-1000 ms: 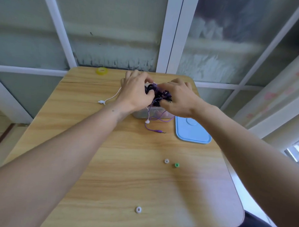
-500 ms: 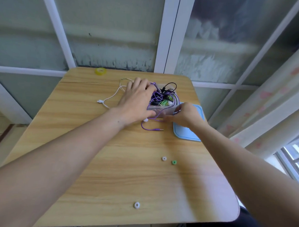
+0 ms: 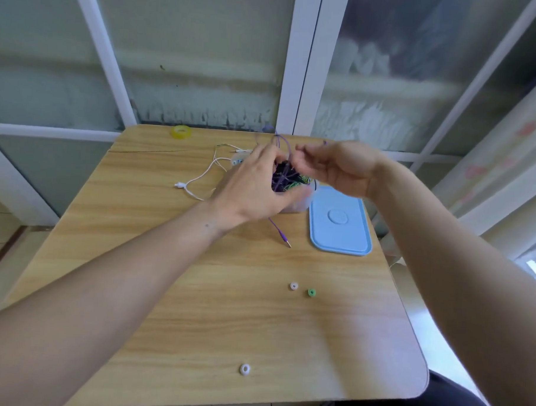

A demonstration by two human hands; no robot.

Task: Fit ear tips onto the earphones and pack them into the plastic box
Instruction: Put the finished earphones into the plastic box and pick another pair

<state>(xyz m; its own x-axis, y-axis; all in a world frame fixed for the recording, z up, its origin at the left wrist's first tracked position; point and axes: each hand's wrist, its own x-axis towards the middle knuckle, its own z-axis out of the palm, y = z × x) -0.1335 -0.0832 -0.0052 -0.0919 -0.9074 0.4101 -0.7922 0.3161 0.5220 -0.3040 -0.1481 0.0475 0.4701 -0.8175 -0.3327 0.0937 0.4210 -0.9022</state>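
A clear plastic box stands at the table's far middle, stuffed with a tangle of purple, black and green earphones. My left hand curls round the box's near-left side, thumb along its front. My right hand hovers just above and to the right of the box, blurred, fingers curled on a purple cable that loops upward. That cable's plug lies on the table in front of the box. A white earphone cable trails left of the box. Loose ear tips lie nearer me: white, green, white.
The blue lid lies flat right of the box, close to the edge of the wooden table. A yellow tape roll sits at the far edge. Window frames rise directly behind the table.
My right hand rose from the box's front right corner to above the box, pulling the purple cable up. The plug end slid on the table. My left hand stayed at the box.
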